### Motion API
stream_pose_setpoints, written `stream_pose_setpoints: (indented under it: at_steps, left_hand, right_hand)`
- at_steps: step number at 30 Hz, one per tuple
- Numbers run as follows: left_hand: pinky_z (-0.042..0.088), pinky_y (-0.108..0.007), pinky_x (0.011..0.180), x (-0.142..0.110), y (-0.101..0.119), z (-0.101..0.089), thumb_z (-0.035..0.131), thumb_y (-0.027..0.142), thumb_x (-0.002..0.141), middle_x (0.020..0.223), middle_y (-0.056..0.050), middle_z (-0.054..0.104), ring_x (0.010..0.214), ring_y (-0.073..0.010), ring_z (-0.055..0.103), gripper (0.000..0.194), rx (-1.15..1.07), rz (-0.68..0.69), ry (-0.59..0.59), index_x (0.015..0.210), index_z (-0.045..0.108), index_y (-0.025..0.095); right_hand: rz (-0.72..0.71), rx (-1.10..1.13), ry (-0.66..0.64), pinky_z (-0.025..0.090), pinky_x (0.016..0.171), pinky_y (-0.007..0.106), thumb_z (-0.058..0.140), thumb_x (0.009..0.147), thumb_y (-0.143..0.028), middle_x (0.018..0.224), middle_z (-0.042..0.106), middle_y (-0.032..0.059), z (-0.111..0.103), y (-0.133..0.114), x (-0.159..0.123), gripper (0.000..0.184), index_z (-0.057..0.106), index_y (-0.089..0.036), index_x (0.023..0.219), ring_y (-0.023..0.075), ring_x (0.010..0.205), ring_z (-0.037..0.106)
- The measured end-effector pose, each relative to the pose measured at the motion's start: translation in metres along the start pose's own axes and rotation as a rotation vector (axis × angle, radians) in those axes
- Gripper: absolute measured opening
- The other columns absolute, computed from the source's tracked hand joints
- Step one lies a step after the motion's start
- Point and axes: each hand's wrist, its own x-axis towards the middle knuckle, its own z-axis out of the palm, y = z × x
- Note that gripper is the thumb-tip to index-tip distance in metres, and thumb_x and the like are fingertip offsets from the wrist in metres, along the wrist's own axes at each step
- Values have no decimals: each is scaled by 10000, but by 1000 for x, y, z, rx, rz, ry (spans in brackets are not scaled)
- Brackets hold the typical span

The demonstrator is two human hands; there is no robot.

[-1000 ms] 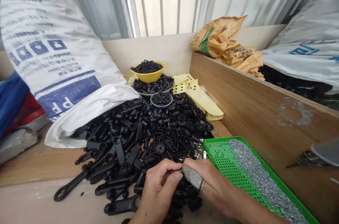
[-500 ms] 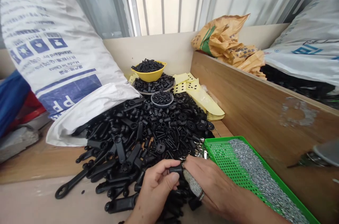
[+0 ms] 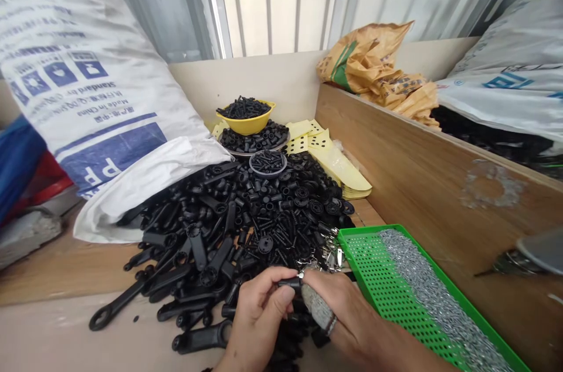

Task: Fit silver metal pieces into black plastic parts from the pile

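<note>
My left hand (image 3: pixel 259 316) pinches a short black plastic tube (image 3: pixel 290 284) between thumb and fingers. At the far end of the tube, a small shiny metal clip (image 3: pixel 301 274) shows where both hands meet. My right hand (image 3: pixel 341 301) closes on this clip; its thumb is wrapped in a grey cloth cover (image 3: pixel 317 307), and its fingertips are mostly hidden. A dark tip (image 3: pixel 349 276) sticks out behind the right hand; what it belongs to is unclear. Beneath both hands spreads a pile of black plastic parts (image 3: pixel 229 213), with arms, tubes, discs and screw-like pieces.
A green perforated tray (image 3: pixel 373 278) of small metal pins (image 3: pixel 422 278) lies to the right, beside loose metal clips (image 3: pixel 333 256). A wooden partition (image 3: pixel 417 161) holds a pointed tool (image 3: pixel 505 263). Behind the pile are a yellow bowl (image 3: pixel 248 125) and yellow cards (image 3: pixel 338 169); a white sack (image 3: pixel 109 96) leans left.
The black tube was lifted and tilted between my hands, then lowered a little. A metal clip now shows at its end, and a dark tip has appeared behind my right hand.
</note>
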Motion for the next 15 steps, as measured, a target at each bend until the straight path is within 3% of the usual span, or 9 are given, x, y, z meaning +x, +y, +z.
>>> stream_pose_setpoints:
  at_steps: [4,7,12,15]
  left_hand:
    - [465,-186,581,-3,-6,-2,546,164,843,719,3,654,624,-127,597,184,169,242,1,950,686,218]
    - [482,-204,673,-3,-6,-4,532,113,847,828,-18,683,740,-148,630,226,220,347,-28,999,662,219]
    - [482,-205,594,-1,-3,-4,546,143,855,768,-16,675,657,-148,623,178,224,252,2,962,675,205]
    - [504,-230,639,-3,-3,-3,537,131,859,823,-39,685,716,-170,643,181,241,301,-14,971,659,203]
  right_hand:
    - [125,100,44,427,768,323,296,906,-289,907,598,81,5,0,-10,249,530,-205,890,225,865,543]
    - [225,173,-17,422,761,331,272,920,-316,797,557,44,5,3,-9,272,508,-207,841,210,790,515]
    - [283,245,-44,413,698,285,356,906,-301,747,524,3,1,7,-1,219,477,-214,745,179,738,482]
    - [357,348,-9,409,577,256,373,897,-380,671,484,-8,11,15,-2,262,485,-217,725,167,646,477]
